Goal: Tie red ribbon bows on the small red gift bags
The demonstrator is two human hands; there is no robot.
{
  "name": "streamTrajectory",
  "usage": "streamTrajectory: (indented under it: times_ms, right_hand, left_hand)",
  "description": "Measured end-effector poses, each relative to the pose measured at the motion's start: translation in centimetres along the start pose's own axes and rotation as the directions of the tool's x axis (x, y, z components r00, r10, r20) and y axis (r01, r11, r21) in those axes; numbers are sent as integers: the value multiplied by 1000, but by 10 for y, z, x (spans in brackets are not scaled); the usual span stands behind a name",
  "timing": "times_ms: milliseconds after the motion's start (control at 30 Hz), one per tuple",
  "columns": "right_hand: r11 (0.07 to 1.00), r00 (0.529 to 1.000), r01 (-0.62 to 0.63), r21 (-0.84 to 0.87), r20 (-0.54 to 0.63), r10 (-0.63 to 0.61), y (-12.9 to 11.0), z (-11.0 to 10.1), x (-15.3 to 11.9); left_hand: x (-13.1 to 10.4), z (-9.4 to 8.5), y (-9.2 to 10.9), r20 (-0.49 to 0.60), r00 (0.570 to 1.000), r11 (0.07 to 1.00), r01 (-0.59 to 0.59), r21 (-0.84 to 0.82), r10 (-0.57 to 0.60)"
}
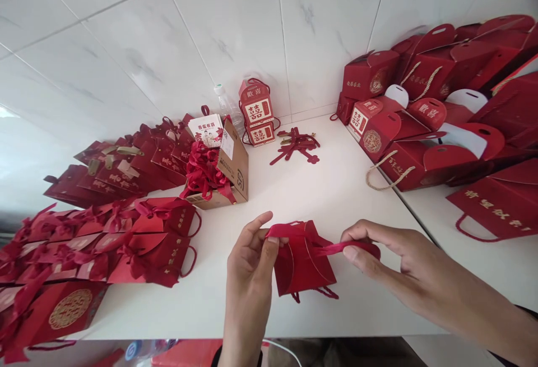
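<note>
In front of me on the white table stands a small red gift box [299, 269] with curved flaps folded over its top. Dark red cord handles [321, 293] stick out at its near side. A red ribbon [325, 248] crosses the top of the box. My left hand [254, 260] pinches one end of it between thumb and fingers at the box's left. At the right, my right hand [380, 255] grips the other end, which loops back between thumb and forefinger. The ribbon's middle is partly hidden by the flaps.
To the left, red boxes tied with bows [155, 244] stand in rows. Behind them a cardboard box [237, 171] holds red ribbons [205, 168]. Red knotted cords [296, 145] lie near the wall beside two stacked small boxes [258, 110]. More red boxes [414, 157] crowd the right.
</note>
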State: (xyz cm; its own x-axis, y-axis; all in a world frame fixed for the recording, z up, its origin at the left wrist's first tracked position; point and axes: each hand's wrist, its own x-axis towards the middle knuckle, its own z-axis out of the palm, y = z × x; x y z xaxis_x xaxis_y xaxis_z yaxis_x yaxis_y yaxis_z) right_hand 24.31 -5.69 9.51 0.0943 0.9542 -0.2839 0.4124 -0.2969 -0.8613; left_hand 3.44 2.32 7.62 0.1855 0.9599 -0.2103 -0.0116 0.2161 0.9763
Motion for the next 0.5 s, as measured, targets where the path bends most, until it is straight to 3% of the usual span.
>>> streamTrajectory:
  times_ms: [200,433,500]
  right_hand:
    - [1000,997,23,21,-71,-22,-16,0,-2]
    - [986,986,163,40,-23,-162,-29,3,5]
    - [977,978,207,44,11,-208,-33,4,10]
  left_hand:
    - [-1,-2,3,-22,997,987,-73,140,77]
    - [-15,15,5,72,996,972,-66,226,51]
    - [-19,20,4,97,990,952,-125,278,102]
